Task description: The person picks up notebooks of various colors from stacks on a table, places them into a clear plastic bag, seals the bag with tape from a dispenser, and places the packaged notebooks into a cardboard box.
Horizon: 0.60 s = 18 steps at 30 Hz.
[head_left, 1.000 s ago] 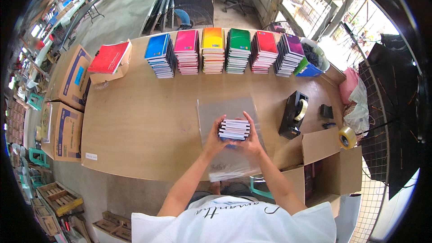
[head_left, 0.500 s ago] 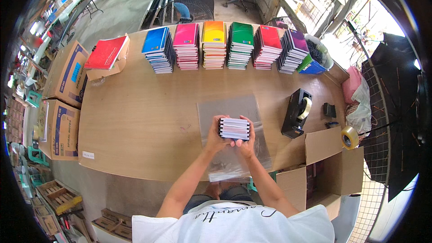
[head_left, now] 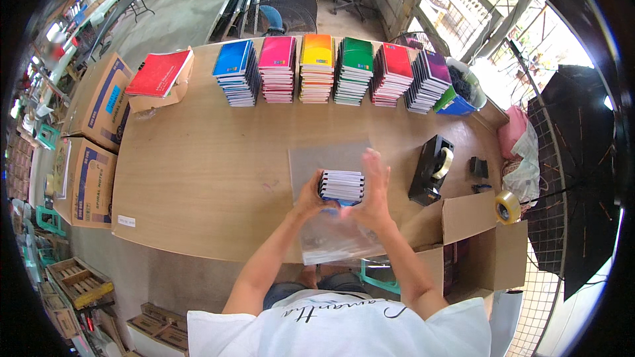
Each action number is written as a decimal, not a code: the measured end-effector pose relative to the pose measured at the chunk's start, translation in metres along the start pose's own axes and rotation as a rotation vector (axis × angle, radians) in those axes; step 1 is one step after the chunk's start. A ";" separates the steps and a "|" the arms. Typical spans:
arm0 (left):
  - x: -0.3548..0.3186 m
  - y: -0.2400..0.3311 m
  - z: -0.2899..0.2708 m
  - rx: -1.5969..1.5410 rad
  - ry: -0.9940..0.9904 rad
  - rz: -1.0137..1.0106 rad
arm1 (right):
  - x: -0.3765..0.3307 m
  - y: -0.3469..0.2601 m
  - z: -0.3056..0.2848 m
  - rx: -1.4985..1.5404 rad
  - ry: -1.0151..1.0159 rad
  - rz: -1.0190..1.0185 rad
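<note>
A small stack of spiral notebooks [head_left: 342, 186] stands on edge in front of me, white page edges up and dark bindings toward the left. My left hand [head_left: 309, 196] is closed around its left side. On the other side my right hand [head_left: 374, 193] has its fingers stretched upward and slightly blurred, with the palm beside the stack; whether the thumb touches it I cannot tell. Beneath both hands lie clear plastic bags [head_left: 334, 241] on the wooden table [head_left: 198, 178].
Along the far edge stand notebook piles: blue [head_left: 231, 59], pink [head_left: 276, 53], yellow [head_left: 317, 51], green [head_left: 357, 56], red [head_left: 396, 61] and purple [head_left: 434, 69]. A black tape dispenser [head_left: 426, 170] sits at right, near an open carton [head_left: 468, 218] and a tape roll [head_left: 507, 207]. Cartons [head_left: 92, 182] flank the left.
My right hand has let go of the stack's right side and straightened its fingers upward. The left hand keeps its grip. The whole view has shifted slightly.
</note>
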State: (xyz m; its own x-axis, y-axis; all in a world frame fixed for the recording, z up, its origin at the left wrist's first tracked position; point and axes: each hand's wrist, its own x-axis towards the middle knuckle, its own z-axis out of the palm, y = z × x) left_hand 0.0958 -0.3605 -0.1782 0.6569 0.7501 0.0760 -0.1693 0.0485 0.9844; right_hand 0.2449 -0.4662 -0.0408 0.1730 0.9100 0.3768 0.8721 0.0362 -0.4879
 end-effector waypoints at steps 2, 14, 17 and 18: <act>0.002 0.009 0.010 -0.118 -0.037 -0.020 | -0.029 0.027 0.047 0.752 0.067 0.187; -0.012 -0.002 -0.010 0.391 -0.093 0.052 | -0.056 0.030 0.127 1.344 0.293 0.469; -0.006 0.023 -0.004 0.218 -0.091 -0.085 | -0.051 0.044 0.137 1.272 0.349 0.560; -0.008 0.022 0.002 0.280 -0.030 0.029 | -0.042 0.038 0.128 1.228 0.368 0.567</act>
State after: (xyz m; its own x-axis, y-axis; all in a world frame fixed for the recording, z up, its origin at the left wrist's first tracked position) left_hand 0.0880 -0.3665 -0.1567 0.6768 0.7286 0.1052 0.0185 -0.1597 0.9870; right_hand 0.2122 -0.4506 -0.1758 0.6379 0.7700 -0.0125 -0.2751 0.2127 -0.9376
